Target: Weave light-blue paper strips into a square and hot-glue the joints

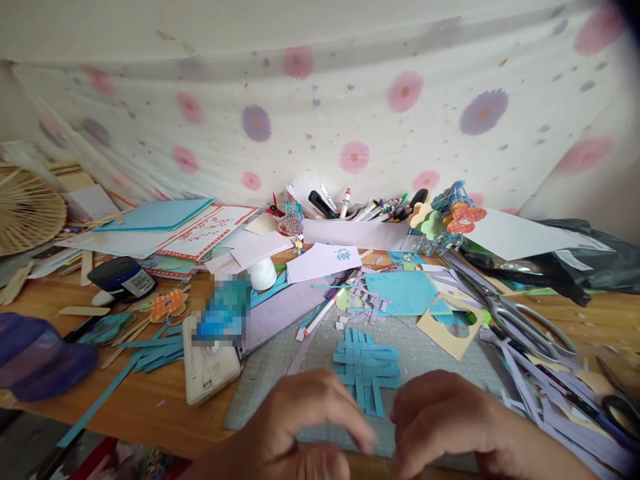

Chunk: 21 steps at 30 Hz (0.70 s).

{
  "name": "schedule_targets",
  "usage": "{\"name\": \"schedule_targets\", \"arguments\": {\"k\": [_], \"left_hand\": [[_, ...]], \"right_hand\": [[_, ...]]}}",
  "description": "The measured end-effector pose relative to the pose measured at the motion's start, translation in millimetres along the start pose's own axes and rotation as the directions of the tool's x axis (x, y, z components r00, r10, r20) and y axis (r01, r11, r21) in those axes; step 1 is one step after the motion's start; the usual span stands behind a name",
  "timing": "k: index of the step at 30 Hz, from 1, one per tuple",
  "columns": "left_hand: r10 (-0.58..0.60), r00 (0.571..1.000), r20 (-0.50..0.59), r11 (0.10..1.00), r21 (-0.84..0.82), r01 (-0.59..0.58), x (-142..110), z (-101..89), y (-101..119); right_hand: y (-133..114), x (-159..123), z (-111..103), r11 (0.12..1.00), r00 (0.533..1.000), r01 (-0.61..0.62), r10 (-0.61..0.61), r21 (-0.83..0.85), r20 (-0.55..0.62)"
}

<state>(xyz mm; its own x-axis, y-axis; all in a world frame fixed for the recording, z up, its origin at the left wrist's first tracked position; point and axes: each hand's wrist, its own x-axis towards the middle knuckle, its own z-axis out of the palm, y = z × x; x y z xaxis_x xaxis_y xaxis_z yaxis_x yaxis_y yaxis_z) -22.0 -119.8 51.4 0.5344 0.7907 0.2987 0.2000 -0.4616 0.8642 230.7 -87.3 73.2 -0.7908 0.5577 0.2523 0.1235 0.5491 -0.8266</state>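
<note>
A woven piece of blue paper strips lies on the grey cutting mat, its loose strip ends sticking out at the edges. My left hand is just in front of it on the left, fingers bent and thumb apart, with nothing seen in it. To the right, my right hand is close to the weave's lower right corner. Its fingers curl loosely, and I see nothing held there; the palm side is hidden. Behind the weave lie small lilac paper scraps and a pink-capped marker.
Scissors and lilac strips lie on the right. At left are a white power bank, blue strips, a dark jar and a purple object. A pen holder stands at the back.
</note>
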Motion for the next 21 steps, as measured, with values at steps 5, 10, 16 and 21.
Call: {"name": "schedule_targets", "arguments": {"k": [5, 10, 16, 21], "left_hand": [[-0.039, 0.906, -0.421, 0.832, 0.488, 0.263, -30.7, -70.9, -38.6], [-0.136, 0.846, -0.515, 0.281, 0.799, 0.532, -55.8, -134.3, -61.9], [-0.185, 0.854, -0.486, 0.167, 0.841, 0.514, -46.7, -140.5, -73.0], [-0.185, 0.855, -0.484, 0.106, 0.855, 0.507, -35.9, -134.0, -75.7]], "right_hand": [[30.9, -13.4, 1.5, 0.999, 0.989, 0.005, -0.001, 0.032, -0.148], [29.4, -3.1, 4.0, 0.998, 0.984, 0.043, -0.035, 0.045, -0.177], [42.5, -9.6, 11.3, 0.999, 0.98, -0.032, 0.031, 0.001, -0.198], [35.2, 2.0, 8.4, 1.0, 0.978, 0.015, -0.009, 0.024, -0.207]]}}
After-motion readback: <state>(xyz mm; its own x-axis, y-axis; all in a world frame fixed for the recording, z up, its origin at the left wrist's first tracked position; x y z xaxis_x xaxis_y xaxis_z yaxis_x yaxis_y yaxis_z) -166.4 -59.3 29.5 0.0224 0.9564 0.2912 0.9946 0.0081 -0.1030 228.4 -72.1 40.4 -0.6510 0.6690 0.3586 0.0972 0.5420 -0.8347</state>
